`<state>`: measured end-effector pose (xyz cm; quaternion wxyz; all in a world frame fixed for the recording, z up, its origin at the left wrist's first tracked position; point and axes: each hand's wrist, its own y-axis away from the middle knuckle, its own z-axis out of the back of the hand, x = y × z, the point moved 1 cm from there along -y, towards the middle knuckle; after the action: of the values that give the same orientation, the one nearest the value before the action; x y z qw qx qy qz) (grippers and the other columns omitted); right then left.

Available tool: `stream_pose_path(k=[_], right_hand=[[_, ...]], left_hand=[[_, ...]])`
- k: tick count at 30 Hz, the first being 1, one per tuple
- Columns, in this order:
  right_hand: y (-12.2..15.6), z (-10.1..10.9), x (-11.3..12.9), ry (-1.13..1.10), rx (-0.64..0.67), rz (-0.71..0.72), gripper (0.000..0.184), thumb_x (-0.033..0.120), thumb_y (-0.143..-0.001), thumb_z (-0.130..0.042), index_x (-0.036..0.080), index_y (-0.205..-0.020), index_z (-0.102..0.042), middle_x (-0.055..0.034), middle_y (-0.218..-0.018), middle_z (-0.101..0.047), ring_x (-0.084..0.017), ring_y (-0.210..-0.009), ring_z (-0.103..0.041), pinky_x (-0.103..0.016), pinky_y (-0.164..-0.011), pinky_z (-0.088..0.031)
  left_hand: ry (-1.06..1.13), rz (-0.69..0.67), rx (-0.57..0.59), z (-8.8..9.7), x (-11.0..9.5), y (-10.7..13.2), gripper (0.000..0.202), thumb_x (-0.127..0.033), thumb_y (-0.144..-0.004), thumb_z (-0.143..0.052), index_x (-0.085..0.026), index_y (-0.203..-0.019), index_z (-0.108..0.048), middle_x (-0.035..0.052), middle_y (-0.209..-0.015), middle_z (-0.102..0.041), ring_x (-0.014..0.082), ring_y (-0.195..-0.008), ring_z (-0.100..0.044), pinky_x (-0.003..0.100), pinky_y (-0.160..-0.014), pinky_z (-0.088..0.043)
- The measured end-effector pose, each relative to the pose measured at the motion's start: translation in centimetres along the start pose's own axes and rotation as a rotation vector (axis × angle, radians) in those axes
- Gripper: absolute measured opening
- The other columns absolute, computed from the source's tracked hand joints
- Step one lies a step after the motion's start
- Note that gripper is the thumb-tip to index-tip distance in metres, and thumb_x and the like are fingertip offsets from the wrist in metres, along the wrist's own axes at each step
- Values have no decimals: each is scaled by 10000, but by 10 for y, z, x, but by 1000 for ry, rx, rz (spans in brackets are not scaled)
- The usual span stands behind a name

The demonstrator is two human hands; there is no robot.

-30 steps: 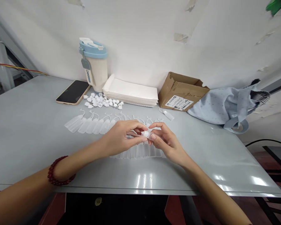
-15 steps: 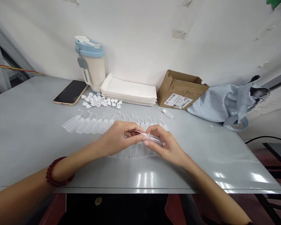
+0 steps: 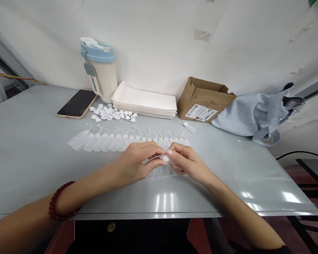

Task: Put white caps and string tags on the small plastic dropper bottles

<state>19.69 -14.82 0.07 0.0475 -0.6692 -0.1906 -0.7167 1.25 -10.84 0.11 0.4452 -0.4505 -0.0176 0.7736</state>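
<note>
My left hand, closed, pinches the white cap of a small translucent plastic tube. A thin curved white stem runs from that cap back under my left fingers. My right hand is closed around the tube's body, which its fingers largely hide. Behind my hands lies a row of similar capped translucent tubes, side by side with their curved stems pointing away. Nearer to me, partly under my hands, more translucent tubes lie on the grey table.
A pile of loose white caps sits beside a phone and a blue-lidded cup. White envelopes are stacked by the wall. A cardboard box, a single capped tube and a light-blue bag are on the right.
My right hand has rolled over the tube, its thumb now on top near the cap, so the tube's body is mostly covered. My left hand still grips the cap. The view has shifted slightly.
</note>
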Motion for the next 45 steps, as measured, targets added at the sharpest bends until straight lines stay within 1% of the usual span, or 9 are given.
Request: stream_pose_path(k=[3, 6, 11, 19, 24, 30, 34, 39, 45], right_hand=[[-1, -1, 0, -102, 19, -73, 385, 496, -857, -581, 211, -678, -395, 109, -511, -238, -46, -438, -203, -178, -401, -194], [-1, -3, -2, -62, -51, -18, 397, 509, -862, -564, 211, -670, -387, 106, -527, -217, -46, -440, -197, -178, -401, -184], [1, -3, -5, 243, -160, 254, 317, 465, -903, -516, 196, -737, -493, 90, -519, -301, -63, -453, -276, -203, -435, -270], [4, 3, -2, 775, -276, 672, 176, 342, -897, -567, 181, -962, -536, 2, -716, -554, -94, -540, -462, -211, -469, -386], [1, 5, -2, 929, -318, 857, 128, 240, -939, -502, 158, -1017, -561, -15, -700, -519, -126, -584, -453, -244, -524, -409], [3, 4, 0, 823, -270, 731, 135, 222, -942, -480, 149, -952, -593, -21, -700, -555, -123, -599, -471, -250, -557, -399], [3, 4, 1, 645, -223, 558, 191, 257, -943, -472, 153, -879, -618, -3, -677, -562, -96, -562, -453, -235, -528, -357], [1, 6, -1, 362, -144, 267, 288, 381, -931, -484, 155, -822, -625, 56, -561, -384, -68, -474, -305, -227, -451, -249], [-2, 8, -4, 13, -25, 38, 385, 479, -906, -499, 179, -665, -492, 90, -530, -238, -53, -452, -175, -222, -417, -154]], left_hand=[[-17, -35, -6, -2, -1, 0, 88, -216, -878, -588, -152, -870, -648, 5, -715, -642, 104, -639, -550, 225, -616, -438], [91, 98, 11, -1, -3, -2, 102, -237, -849, -621, -151, -890, -656, 6, -758, -661, 103, -668, -588, 216, -647, -473], [250, 321, 115, 4, -7, -6, 147, -305, -845, -608, -169, -842, -667, -26, -692, -622, 88, -628, -565, 181, -564, -451], [436, 477, 98, 11, -3, -9, 242, -346, -852, -599, -153, -711, -638, -31, -581, -590, 89, -566, -572, 193, -558, -466], [521, 466, 138, 15, 1, -12, 272, -323, -865, -589, -148, -663, -643, -23, -574, -596, 87, -537, -572, 198, -547, -487], [403, 354, 97, 12, 1, -6, 149, -259, -857, -610, -161, -790, -700, -15, -624, -642, 95, -568, -605, 188, -546, -493], [168, 121, 22, 11, 0, -5, 171, -209, -865, -604, -143, -728, -682, 2, -632, -644, 97, -581, -583, 196, -539, -454], [-67, -177, -72, 8, 5, -4, 109, -156, -875, -594, -116, -820, -679, 40, -699, -670, 104, -610, -577, 207, -562, -450], [-203, -260, -76, 7, 6, 0, 127, -122, -893, -549, -101, -920, -672, 72, -815, -683, 112, -677, -607, 206, -594, -468]])
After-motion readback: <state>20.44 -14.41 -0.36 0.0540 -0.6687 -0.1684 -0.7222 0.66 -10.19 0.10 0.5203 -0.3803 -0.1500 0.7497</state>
